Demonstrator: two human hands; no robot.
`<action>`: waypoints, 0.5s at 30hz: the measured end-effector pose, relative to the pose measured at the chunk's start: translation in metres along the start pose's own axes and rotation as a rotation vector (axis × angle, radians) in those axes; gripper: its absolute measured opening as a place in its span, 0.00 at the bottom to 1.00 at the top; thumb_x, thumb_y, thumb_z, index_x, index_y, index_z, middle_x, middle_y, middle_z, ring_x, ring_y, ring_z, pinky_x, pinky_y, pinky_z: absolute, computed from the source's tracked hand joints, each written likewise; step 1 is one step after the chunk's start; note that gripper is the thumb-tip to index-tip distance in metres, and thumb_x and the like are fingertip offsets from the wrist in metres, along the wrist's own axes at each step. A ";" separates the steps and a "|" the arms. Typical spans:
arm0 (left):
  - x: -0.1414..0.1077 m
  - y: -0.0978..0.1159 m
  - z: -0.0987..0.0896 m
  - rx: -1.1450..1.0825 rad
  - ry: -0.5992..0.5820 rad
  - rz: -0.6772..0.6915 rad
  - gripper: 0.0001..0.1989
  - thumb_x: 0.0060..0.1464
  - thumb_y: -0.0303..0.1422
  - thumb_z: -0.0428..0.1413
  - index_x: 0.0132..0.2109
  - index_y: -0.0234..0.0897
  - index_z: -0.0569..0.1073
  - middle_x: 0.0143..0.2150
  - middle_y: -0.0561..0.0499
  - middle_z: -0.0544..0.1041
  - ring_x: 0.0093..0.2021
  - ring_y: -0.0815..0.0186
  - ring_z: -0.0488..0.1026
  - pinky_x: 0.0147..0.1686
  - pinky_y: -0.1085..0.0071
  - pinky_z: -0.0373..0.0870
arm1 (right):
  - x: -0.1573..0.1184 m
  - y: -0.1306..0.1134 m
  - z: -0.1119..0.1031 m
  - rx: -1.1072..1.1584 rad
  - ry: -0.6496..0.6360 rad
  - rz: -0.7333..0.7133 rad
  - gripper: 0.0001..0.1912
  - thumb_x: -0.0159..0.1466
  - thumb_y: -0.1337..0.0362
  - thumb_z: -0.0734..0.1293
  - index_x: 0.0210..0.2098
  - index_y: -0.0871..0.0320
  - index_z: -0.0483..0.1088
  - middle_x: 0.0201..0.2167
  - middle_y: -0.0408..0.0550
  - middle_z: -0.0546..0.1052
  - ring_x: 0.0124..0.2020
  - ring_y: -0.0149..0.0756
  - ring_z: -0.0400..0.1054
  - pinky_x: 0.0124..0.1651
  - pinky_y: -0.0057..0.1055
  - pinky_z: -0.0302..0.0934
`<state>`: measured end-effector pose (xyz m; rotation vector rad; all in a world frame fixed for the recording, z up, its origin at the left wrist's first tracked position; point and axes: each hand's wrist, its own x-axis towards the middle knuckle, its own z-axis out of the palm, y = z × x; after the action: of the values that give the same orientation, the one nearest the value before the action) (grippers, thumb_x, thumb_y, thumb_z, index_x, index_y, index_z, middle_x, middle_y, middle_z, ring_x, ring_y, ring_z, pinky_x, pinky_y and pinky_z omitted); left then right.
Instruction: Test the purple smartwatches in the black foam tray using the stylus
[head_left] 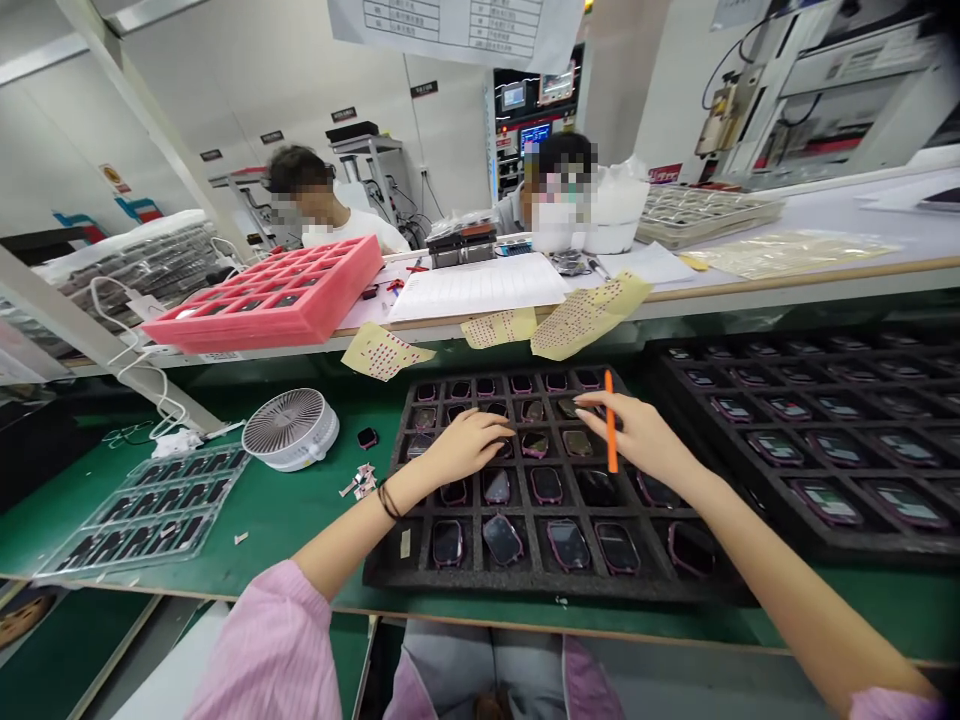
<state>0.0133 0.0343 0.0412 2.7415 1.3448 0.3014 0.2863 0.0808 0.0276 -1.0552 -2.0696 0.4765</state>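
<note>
The right hand (637, 435) grips an orange pen (611, 420) upright; the left hand (465, 447), curled, holds nothing visible above a black foam tray (397, 570) of devices (568, 545) in cells. A second tray (795, 530) holding devices sits just right.

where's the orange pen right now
In the head view, the orange pen is held in the right hand, over the black foam tray, right of the left hand.

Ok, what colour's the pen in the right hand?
The pen is orange; the head view shows it best.
</note>
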 end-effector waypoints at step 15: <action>0.122 0.050 0.032 0.062 -0.174 0.055 0.25 0.45 0.36 0.63 0.51 0.34 0.71 0.44 0.42 0.78 0.45 0.53 0.74 0.41 0.64 0.70 | -0.141 0.011 -0.012 0.019 0.223 0.345 0.19 0.63 0.47 0.61 0.44 0.51 0.72 0.46 0.50 0.77 0.50 0.49 0.70 0.51 0.44 0.64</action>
<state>0.1314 0.1001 0.0348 2.7825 1.2569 0.0225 0.3546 -0.0263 -0.0350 -1.3963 -1.6916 0.5213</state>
